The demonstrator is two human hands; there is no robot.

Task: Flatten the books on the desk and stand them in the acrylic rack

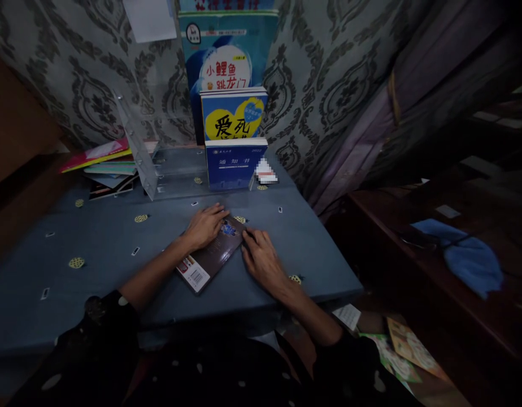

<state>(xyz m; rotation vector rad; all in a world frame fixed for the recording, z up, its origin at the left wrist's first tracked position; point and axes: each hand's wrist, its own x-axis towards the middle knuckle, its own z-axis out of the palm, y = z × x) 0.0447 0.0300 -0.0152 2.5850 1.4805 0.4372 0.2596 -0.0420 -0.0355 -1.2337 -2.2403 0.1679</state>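
Note:
A dark brown book (214,255) lies flat on the grey-blue tablecloth (100,249), back cover up with a barcode at its near corner. My left hand (205,225) rests on the book's far left part, fingers curled over its cover. My right hand (261,257) lies at the book's right edge, fingers bent and pressing against it. Behind them three blue books stand upright in a row: a small one (234,164) in front, a middle one (233,116) with yellow on its cover, and a tall one (227,56) at the wall.
A clear acrylic stand (138,150) leans at the back left, beside a flat pile of thin books (106,167). A patterned curtain (329,85) hangs behind. A dark wooden bench with blue cloth (468,254) is at the right. Booklets (405,345) lie on the floor.

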